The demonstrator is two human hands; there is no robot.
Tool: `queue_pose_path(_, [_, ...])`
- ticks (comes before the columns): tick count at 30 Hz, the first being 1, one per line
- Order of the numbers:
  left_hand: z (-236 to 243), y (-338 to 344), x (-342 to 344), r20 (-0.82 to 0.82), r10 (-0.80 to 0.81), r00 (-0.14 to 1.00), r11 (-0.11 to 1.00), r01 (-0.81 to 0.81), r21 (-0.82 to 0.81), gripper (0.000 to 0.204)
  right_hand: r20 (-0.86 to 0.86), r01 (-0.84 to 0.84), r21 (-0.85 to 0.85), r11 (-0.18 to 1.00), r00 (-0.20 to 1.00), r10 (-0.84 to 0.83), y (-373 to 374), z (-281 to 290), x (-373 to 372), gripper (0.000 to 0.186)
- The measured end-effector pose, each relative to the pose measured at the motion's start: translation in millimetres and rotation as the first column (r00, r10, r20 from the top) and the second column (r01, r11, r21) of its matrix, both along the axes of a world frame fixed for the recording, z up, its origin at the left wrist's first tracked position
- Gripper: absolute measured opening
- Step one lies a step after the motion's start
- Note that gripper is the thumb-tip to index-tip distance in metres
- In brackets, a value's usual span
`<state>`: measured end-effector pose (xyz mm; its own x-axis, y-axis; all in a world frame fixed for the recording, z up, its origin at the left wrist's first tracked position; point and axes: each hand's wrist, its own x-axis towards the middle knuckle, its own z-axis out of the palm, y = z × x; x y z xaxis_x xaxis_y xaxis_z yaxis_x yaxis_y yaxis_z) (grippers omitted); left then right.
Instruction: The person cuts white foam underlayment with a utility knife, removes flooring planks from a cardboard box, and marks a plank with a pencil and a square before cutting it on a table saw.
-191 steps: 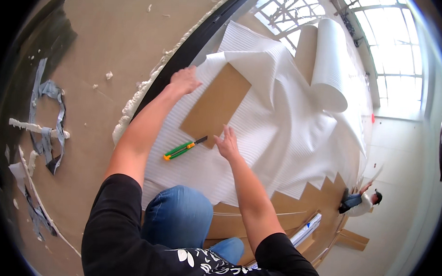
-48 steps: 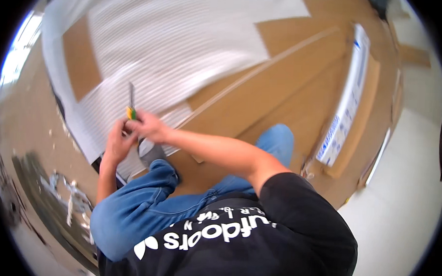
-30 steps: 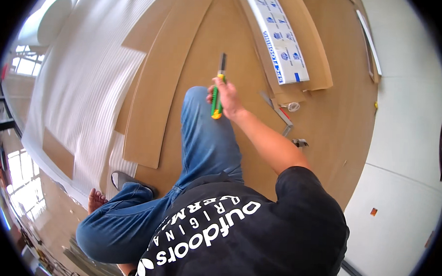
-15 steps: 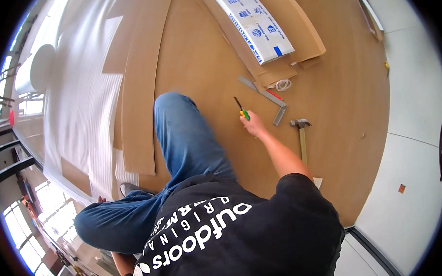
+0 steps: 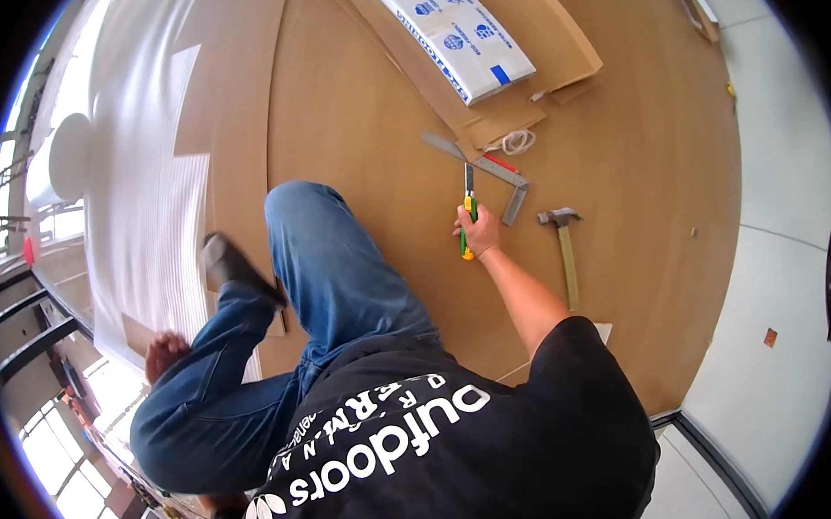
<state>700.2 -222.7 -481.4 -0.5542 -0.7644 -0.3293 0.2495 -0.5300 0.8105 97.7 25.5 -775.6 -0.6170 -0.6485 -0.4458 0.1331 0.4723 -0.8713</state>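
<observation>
Here I see the right hand (image 5: 483,233) wrapped around the utility knife (image 5: 469,206), near the metal square (image 5: 508,177), left of the hammer (image 5: 568,256); the left hand (image 5: 165,353), past the left leg (image 5: 212,367), has a grip I cannot tell.

Head view: we look steeply down through a wide fisheye from the wearer's head. Black shirt (image 5: 556,429) fills lower centre, very near; right hand (image 5: 481,232) sits near mid-frame, farther off; brown floor (image 5: 638,176) spreads beyond; windows (image 5: 48,439) at lower left, distant.
</observation>
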Motion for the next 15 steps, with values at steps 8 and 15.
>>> queue_pose_path(8, [-37.5, -93.4, -124.3, -0.182, -0.277, 0.943, 0.925, 0.313, 0.215, 0.035, -0.013, 0.105, -0.012, 0.994, 0.994, -0.105, -21.6, 7.3, 9.4, 0.027])
queue_pose_path(15, [-86.4, -172.3, -201.4, 0.407, -0.781, 0.473, 0.581, 0.789, 0.198, 0.03, -0.184, 0.03, 0.12, 0.992, 0.983, -0.007, -22.5, 3.4, 31.8, 0.03])
